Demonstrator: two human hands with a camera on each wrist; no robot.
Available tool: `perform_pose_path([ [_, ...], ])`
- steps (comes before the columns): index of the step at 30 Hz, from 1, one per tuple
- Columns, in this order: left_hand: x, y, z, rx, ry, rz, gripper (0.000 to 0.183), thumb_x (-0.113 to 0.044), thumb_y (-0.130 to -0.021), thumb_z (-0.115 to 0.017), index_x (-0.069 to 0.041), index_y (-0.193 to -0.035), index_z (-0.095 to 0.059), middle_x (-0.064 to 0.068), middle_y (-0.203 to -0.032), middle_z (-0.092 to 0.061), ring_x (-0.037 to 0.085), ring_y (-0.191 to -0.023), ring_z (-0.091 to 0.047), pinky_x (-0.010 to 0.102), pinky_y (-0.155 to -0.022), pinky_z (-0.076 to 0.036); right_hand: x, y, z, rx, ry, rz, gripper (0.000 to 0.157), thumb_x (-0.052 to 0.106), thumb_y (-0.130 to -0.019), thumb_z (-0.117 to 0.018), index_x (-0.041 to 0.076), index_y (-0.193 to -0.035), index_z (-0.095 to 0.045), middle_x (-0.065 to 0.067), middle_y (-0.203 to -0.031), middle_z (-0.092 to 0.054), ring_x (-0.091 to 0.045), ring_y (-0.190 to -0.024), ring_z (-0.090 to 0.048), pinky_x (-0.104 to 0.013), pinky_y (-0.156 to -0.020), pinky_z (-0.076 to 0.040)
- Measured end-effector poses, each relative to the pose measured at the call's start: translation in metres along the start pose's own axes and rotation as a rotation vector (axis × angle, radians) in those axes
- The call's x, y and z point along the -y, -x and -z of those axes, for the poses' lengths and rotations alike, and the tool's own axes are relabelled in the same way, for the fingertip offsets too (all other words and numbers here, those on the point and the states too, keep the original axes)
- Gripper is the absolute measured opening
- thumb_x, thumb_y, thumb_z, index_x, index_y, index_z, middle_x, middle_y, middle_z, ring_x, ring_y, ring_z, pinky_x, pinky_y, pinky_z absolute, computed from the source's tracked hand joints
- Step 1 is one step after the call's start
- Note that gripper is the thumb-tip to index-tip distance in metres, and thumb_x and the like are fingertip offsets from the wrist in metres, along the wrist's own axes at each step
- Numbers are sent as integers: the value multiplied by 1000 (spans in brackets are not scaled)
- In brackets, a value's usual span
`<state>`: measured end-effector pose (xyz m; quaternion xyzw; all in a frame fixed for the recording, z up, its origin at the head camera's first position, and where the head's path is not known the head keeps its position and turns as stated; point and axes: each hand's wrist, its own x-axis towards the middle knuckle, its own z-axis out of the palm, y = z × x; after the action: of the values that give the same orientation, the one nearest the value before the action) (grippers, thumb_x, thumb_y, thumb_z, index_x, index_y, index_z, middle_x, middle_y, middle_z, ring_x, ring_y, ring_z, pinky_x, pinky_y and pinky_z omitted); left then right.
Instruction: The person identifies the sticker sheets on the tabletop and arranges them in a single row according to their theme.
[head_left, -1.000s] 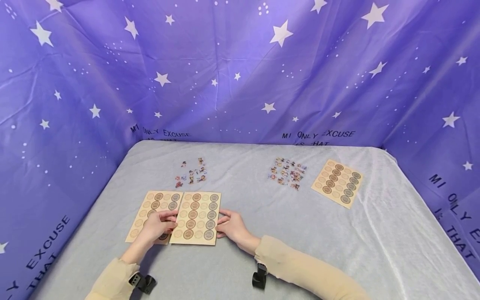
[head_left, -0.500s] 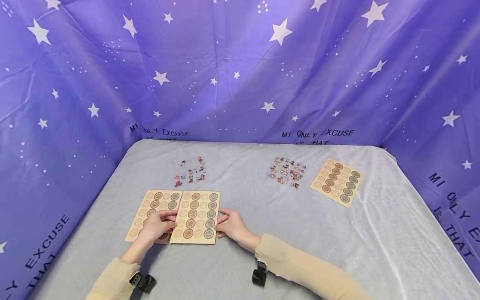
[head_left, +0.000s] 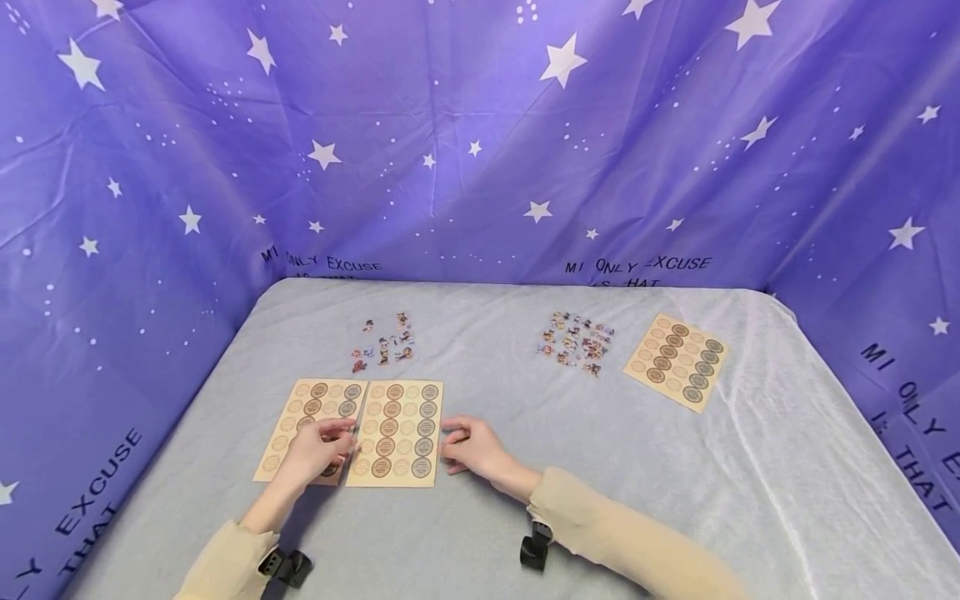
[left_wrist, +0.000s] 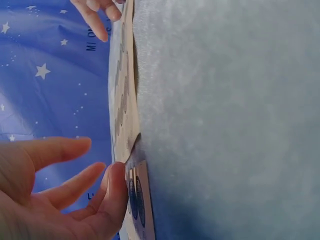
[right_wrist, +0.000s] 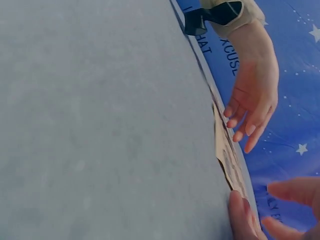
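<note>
Two tan sheets of round stickers lie side by side on the table: the left sheet (head_left: 288, 417) and the right sheet (head_left: 394, 433). My left hand (head_left: 311, 454) is over the left sheet, near the right sheet's left edge; its fingers are loosely spread, and the left wrist view shows nothing gripped in the left hand (left_wrist: 65, 200). Beside the right sheet's right edge is my right hand (head_left: 476, 450), a small gap away in the head view. In the right wrist view the fingers of the right hand (right_wrist: 295, 210) are apart.
A third tan sticker sheet (head_left: 675, 362) lies at an angle at the right. Farther back are two clear sheets of small cartoon stickers, one at the left (head_left: 385, 342) and one in the middle (head_left: 575, 343). Purple starry cloth (head_left: 480, 167) surrounds the grey table (head_left: 600, 467).
My right hand has let go of the right sheet's edge and moved slightly right. The left hand stays nearly in place, and the two sheets lie side by side as before.
</note>
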<state>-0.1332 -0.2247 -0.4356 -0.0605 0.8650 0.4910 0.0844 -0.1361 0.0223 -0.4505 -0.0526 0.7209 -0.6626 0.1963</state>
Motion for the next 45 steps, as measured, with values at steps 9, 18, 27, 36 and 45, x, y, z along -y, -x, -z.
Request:
perform_pose_path([
  [9, -9, 1, -5, 60, 27, -85, 36, -5, -87, -57, 13, -118, -53, 23, -96, -63, 18, -73, -63, 24, -62, -54, 6, 10, 23, 116, 61, 12, 37, 3, -82, -59, -10, -116, -54, -21, -90, -64, -18, -74, -63, -34, -67, -56],
  [18, -20, -5, -15, 90, 28, -128, 36, -7, -86, -58, 9, -118, -54, 18, -95, -64, 14, -70, -60, 24, -62, -53, 11, 18, 51, 164, 117, 57, 37, 8, -86, -58, -12, -116, -53, -28, -96, -62, -36, -82, -63, -39, -70, -56],
  [27, -29, -12, -29, 164, 67, -188, 36, -7, -87, -57, 11, -118, -53, 19, -96, -63, 19, -78, -60, 25, -66, -53, 12, 21, 74, 154, 151, 106, 37, 6, -86, -57, -14, -116, -51, -29, -96, -61, -31, -76, -62, -42, -69, -55],
  [36, -39, -14, -44, 192, 106, -214, 35, -3, -86, -55, 11, -118, -54, 25, -96, -63, 17, -73, -60, 23, -63, -52, 16, 29, 99, 101, 193, 125, 37, 7, -88, -56, -15, -118, -50, -28, -98, -61, -32, -81, -62, -42, -71, -55],
  [45, -53, -19, -63, 253, 79, -264, 35, -9, -88, -55, 9, -118, -54, 25, -100, -63, 30, -79, -61, 33, -64, -55, 13, 43, 130, 49, 216, 142, 38, 4, -88, -54, -17, -118, -47, -35, -100, -58, -42, -85, -61, -41, -71, -55],
])
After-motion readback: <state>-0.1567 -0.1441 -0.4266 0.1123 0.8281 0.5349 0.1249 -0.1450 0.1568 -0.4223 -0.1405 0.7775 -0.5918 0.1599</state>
